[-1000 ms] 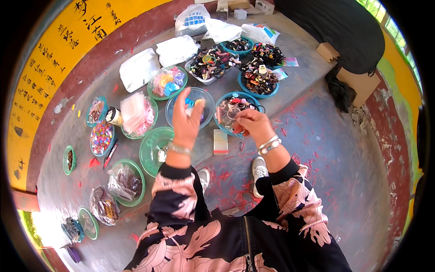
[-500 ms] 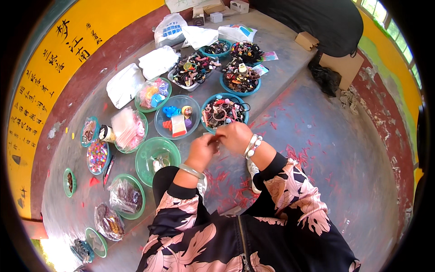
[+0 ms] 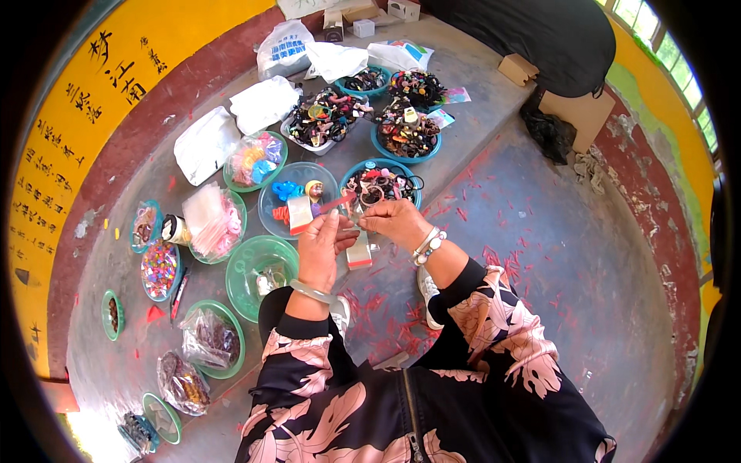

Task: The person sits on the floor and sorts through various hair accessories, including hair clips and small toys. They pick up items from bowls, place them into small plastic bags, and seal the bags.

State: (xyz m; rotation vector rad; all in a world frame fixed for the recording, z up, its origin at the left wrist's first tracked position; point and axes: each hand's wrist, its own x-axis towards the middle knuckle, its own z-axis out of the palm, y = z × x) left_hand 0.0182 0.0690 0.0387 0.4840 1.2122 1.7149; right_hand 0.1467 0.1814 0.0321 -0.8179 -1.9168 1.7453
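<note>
The fingers of my left hand are bent in toward the thumb, and a thin red strip slants just at their far side, its right end pointing away into the space between my hands; I can't tell whether they pinch it. My right hand is turned inward, thumb and forefinger drawn close together near the strip's right end, though what sits between them is too small to tell. A pale bangle rings my left wrist, beaded bracelets my right. Below my fingertips a white box with a red edge rests on the floor. Just beyond the right hand stands a blue bowl of hair bands; beyond the left, a clear bowl with blue and red pieces. Nearer on the left is a green bowl. Red scraps litter the floor on the right, and white bags lie far left.
</note>
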